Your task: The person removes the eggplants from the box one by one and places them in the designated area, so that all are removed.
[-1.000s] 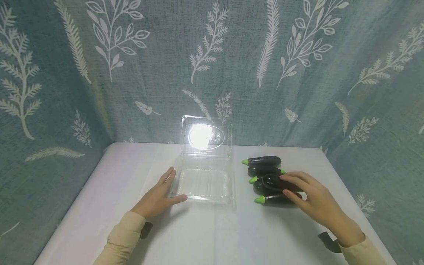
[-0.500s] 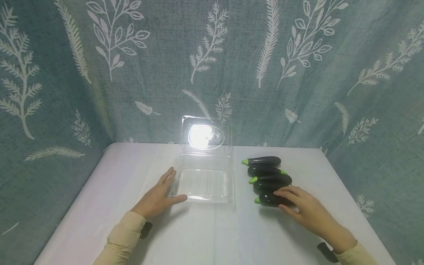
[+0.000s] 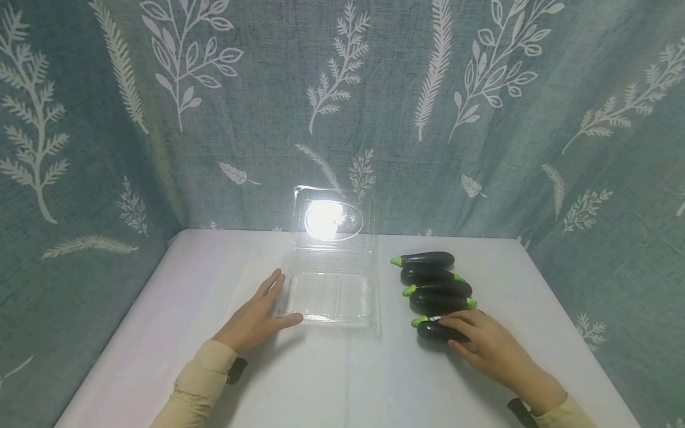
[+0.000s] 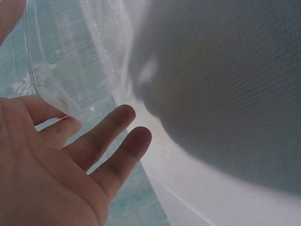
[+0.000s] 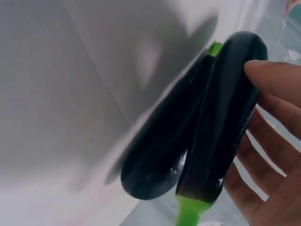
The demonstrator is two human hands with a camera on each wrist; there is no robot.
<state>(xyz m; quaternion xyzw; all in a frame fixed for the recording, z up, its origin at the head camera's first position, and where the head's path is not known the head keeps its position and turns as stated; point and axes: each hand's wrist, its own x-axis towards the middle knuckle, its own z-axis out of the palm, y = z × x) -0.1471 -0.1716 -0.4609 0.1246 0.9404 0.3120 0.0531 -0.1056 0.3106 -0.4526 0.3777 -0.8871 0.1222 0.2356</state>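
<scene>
My right hand (image 3: 489, 345) pinches a dark, glossy eggplant (image 5: 225, 108) between thumb and fingers, its green stem end towards the wrist. Behind it is another eggplant (image 5: 164, 127), which it partly covers in the head view. Farther back on the table, several more eggplants (image 3: 427, 259) lie side by side in a column. An opened clear plastic clamshell box (image 3: 330, 321) stands mid-table with its lid (image 3: 366, 235) raised at the back. Spread along the box's left edge, my left hand (image 3: 254, 318) has its thumb by the near left corner and its fingers extended.
A white cloth (image 3: 321, 380) covers the table. Close behind the table hangs a grey-green leaf-patterned curtain (image 3: 267, 119), which continues along both sides. Bright glare shows on the box's lid.
My right hand has carried the eggplant from over the column towards the near edge and lowered it beside the nearest one. My left hand and the box have stayed put.
</scene>
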